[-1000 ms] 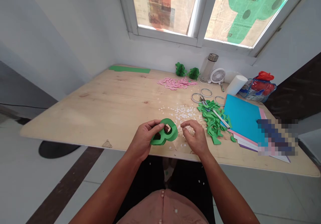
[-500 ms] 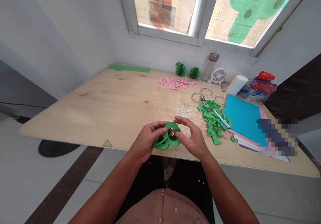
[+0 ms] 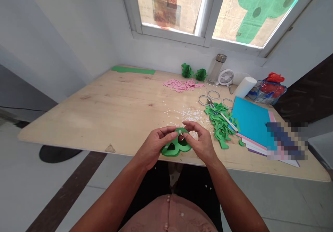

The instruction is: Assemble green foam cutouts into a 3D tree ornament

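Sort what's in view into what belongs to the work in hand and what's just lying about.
Likely part of the work:
green cut-out, held in the left hand, right hand at it
white paper bits
green scraps
blue sheet

Probably just there:
clear bottle
small fan
white roll
blue-edged bag
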Available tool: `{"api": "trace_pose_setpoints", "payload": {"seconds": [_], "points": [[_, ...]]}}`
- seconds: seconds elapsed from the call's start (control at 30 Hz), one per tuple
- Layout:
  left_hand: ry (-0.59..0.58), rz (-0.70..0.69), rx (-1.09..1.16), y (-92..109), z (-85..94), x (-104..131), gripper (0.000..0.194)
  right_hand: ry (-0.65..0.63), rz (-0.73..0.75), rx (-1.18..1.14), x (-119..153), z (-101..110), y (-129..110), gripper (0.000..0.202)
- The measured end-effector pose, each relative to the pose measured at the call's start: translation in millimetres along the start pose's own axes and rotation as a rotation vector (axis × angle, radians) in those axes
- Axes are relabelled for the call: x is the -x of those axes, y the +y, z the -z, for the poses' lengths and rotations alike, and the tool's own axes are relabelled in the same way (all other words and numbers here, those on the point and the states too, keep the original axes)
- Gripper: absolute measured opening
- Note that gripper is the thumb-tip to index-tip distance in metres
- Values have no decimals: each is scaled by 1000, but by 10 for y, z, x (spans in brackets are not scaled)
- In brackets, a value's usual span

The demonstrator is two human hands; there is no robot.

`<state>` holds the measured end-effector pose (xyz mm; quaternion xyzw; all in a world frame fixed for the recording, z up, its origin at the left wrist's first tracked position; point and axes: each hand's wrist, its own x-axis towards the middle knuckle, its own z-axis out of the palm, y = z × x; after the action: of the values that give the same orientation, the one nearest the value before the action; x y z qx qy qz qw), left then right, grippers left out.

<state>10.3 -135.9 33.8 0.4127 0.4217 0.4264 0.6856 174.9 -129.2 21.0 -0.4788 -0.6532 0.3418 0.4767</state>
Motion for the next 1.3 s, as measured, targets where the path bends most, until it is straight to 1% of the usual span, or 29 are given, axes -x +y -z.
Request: {"api": "trace_pose_setpoints", "payload": {"seconds": [0.1,0.17,0.27,0.43,0.6,0.67,0.73,0.8,0.87,0.9,0.93,1.03,1.07,1.17,1.3], "points": [[63,-35,-78,-7,-12,-2,38,-2,-9,-8,-1,-9,-15,30],[107,-60,-112,-11,-27,-7,35,-14,-11,-19,-1,-12,-27,30],[143,-90,-154,-18,-53,-12,31,-47,-10,-31,2,-10,-38,30],[151,-120,-226,-38,-75,-7,27,-53,-15,-22,8,-14,-32,27],[153,-63,-163,-54,-60,-10,26,-56,-2,-13,6,-42,-10,26],[161,-60,-164,-61,-52,-17,25,-56,9,6,6,-48,1,25],[190,-80,-184,-70,-43,-25,26,-24,41,57,14,-44,7,26],[250,-123,-229,-80,-34,-33,27,69,101,158,32,-31,2,26],[322,-189,-298,-91,-26,-38,26,190,163,283,60,-22,-16,19],[349,-226,-338,-96,-24,-39,25,225,187,336,75,-22,-28,14],[365,-262,-378,-101,-24,-39,23,229,206,378,89,-28,-41,10],[369,-334,-458,-115,-34,-35,18,96,254,446,112,-74,-68,12],[364,-343,-469,-120,-38,-34,18,70,255,467,113,-94,-71,12],[334,-344,-472,-131,-37,-33,20,60,231,514,101,-143,-65,12],[280,-327,-490,-122,-16,-25,20,33,206,517,72,-158,-55,12]]}}
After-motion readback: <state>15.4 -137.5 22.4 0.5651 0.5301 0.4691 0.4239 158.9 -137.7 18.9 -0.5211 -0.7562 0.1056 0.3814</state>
